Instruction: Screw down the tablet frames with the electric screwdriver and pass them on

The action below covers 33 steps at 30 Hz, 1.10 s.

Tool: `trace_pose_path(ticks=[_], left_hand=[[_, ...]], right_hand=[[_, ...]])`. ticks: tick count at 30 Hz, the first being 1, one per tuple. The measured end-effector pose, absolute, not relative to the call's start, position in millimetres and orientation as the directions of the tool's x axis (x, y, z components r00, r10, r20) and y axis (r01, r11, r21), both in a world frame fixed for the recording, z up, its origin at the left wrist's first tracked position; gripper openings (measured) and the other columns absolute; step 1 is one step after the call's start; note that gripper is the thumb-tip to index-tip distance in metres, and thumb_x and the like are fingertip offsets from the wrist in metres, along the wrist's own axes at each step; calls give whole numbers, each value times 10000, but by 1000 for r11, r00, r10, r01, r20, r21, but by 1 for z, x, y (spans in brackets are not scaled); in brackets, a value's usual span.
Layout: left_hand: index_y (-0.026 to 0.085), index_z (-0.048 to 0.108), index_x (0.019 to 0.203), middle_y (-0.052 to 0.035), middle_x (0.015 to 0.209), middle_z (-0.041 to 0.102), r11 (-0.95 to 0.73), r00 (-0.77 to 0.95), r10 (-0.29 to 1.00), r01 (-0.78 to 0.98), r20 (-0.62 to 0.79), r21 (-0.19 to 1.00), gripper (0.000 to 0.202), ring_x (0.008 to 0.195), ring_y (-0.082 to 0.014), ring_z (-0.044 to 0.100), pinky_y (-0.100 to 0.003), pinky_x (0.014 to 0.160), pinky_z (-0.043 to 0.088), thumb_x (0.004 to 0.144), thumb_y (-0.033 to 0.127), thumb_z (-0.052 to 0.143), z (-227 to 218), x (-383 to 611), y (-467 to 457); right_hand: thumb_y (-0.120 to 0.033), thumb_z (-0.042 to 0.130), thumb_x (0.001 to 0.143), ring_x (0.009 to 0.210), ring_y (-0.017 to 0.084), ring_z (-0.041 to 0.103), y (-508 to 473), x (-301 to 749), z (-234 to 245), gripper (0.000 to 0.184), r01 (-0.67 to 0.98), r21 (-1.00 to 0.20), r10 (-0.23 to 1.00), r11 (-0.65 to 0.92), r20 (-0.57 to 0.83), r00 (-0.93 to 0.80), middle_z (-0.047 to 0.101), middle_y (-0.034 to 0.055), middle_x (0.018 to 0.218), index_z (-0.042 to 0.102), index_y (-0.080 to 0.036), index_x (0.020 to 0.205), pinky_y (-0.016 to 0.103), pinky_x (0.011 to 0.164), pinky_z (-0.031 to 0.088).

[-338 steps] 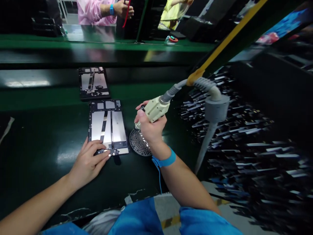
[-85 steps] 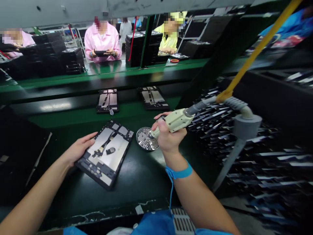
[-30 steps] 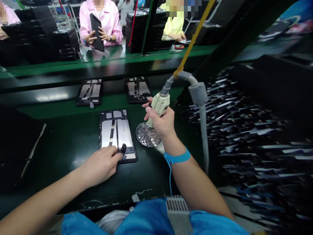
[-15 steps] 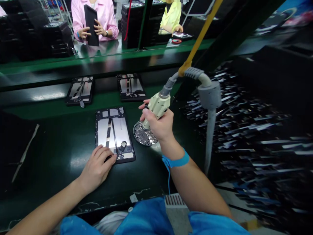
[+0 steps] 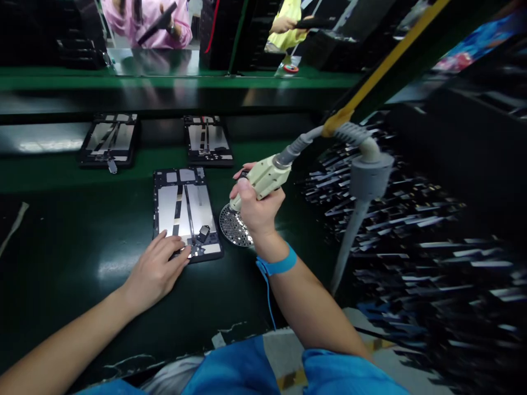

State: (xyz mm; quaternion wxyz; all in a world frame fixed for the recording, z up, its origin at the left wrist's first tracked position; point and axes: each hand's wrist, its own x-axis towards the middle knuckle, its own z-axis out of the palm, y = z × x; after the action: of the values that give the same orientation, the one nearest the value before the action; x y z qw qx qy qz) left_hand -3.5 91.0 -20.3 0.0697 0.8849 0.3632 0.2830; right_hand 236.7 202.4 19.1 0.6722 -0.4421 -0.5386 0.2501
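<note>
Where the green belt (image 5: 61,175) gives way to the dark bench (image 5: 74,241), lying flat: an open tablet shell (image 5: 185,206), inside face up, long axis running straight away from the body. At its near end, a small black part (image 5: 203,232), sitting slightly askew.

Just left of that part, on the shell's near left corner: left hand (image 5: 153,271), palm down, fingers a little spread, tips pressing on the frame, pinching nothing. Plainly the nearer hand to part and shell.

Off the shell's near right corner: round screw dish (image 5: 234,233), shallow, holding many small screws, close against the shell, contact hard to tell. Right above the dish: right hand (image 5: 257,211), wrapped tight round a power screwdriver (image 5: 263,178), bit slanting down into the dish, tip hidden. Blue wrist strap (image 5: 278,266) on that arm.

Trailing up from the tool, a grey cable (image 5: 362,175) slung on a yellow cord (image 5: 387,63).

Further out on the belt, a second shell (image 5: 207,140) and a third shell (image 5: 107,140), well apart. Beyond, someone's pink sleeve (image 5: 183,34).
</note>
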Motion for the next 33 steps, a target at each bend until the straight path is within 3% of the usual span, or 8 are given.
trace_pose_path(ticks=[5, 17, 20, 23, 25, 30, 33], left_hand=[[158, 640, 1198, -119, 1080, 697, -756, 576, 653, 536, 492, 376, 258, 1061, -255, 654, -451, 938, 579, 965, 53, 609, -20, -2, 95], [229, 649, 1246, -101, 1102, 699, -727, 531, 685, 545, 499, 418, 295, 1070, -246, 671, -455, 931, 592, 995, 95, 568, -21, -1, 94], [223, 649, 1248, -96, 1122, 698, -716, 543, 697, 564, 469, 412, 301, 1110, -247, 661, -516, 1030, 556, 993, 84, 572, -22, -3, 92], [242, 667, 1236, -75, 1141, 705, -675, 519, 735, 622, 437, 396, 294, 1226, -277, 621, -676, 1171, 394, 995, 98, 580, -24, -4, 88], [260, 687, 1217, -61, 1135, 712, -644, 489, 761, 649, 428, 405, 286, 1270, -289, 601, -728, 1196, 313, 995, 112, 584, -26, -4, 87], [258, 715, 1171, -53, 1111, 719, -626, 462, 777, 646, 428, 438, 246, 1256, -272, 614, -699, 1212, 295, 1001, 137, 584, -27, 0, 91], [246, 709, 1182, -57, 1120, 719, -626, 468, 777, 641, 421, 444, 234, 1262, -268, 609, -695, 1213, 282, 1010, 152, 582, -27, 1, 93]], right_hand=[[-385, 693, 856, 554, 140, 633, 198, 237, 18, 242, 158, -866, 816, 474, 499, 290, 693, -2, 866, 654, -256, 1058, 352, 587, 579], [-385, 675, 870, 559, 160, 636, 201, 239, 9, 231, 201, -868, 823, 453, 494, 280, 653, -24, 768, 644, -257, 1060, 367, 598, 578], [-371, 673, 871, 544, 148, 624, 202, 239, 8, 216, 194, -873, 823, 447, 486, 293, 651, -26, 768, 642, -255, 1050, 353, 580, 564], [-374, 689, 865, 556, 143, 626, 203, 240, 8, 217, 181, -869, 816, 461, 495, 298, 666, -13, 819, 641, -259, 1042, 349, 573, 562], [-388, 669, 885, 552, 142, 618, 201, 239, 13, 208, 181, -866, 816, 467, 501, 290, 664, -4, 856, 631, -270, 1052, 347, 547, 555], [-464, 611, 927, 513, 128, 594, 172, 218, 40, 213, 91, -866, 819, 491, 495, 291, 626, 10, 906, 585, -299, 1059, 324, 474, 525], [-493, 631, 936, 520, 128, 610, 144, 199, 46, 248, -78, -876, 877, 476, 466, 117, 632, 16, 960, 586, -314, 1102, 324, 466, 545]])
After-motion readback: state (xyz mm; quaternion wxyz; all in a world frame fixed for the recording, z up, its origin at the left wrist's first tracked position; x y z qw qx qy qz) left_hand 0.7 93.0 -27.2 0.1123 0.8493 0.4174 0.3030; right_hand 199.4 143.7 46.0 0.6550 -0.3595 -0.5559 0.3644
